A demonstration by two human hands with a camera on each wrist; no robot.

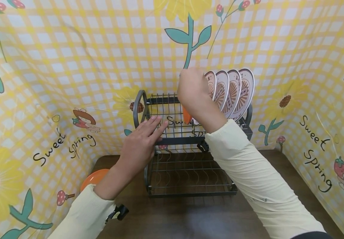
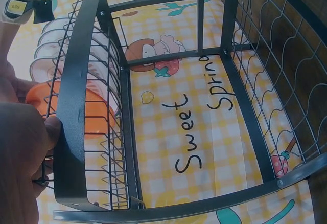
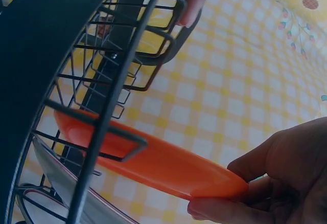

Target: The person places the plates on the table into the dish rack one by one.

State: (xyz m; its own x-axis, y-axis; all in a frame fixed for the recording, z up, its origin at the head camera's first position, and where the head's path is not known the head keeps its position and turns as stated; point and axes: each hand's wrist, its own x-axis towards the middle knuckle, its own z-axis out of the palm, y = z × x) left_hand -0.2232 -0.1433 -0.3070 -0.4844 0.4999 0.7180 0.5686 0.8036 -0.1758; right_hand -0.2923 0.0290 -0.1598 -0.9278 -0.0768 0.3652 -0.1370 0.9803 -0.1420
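Observation:
My right hand pinches the edge of an orange plate between thumb and fingers. That plate stands on edge in the upper tier of a dark metal dish rack, left of the white plates. In the head view my hand and forearm hide most of it. My left hand rests on the rack's upper tier near its left end, fingers stretched over the wires. Several white patterned plates stand upright in a row at the upper tier's right side.
The rack's lower tier has wavy wire dividers. Left of the rack, partly behind my left forearm, lies another orange dish. The dark wooden table is enclosed by a yellow checked cloth at the back and sides.

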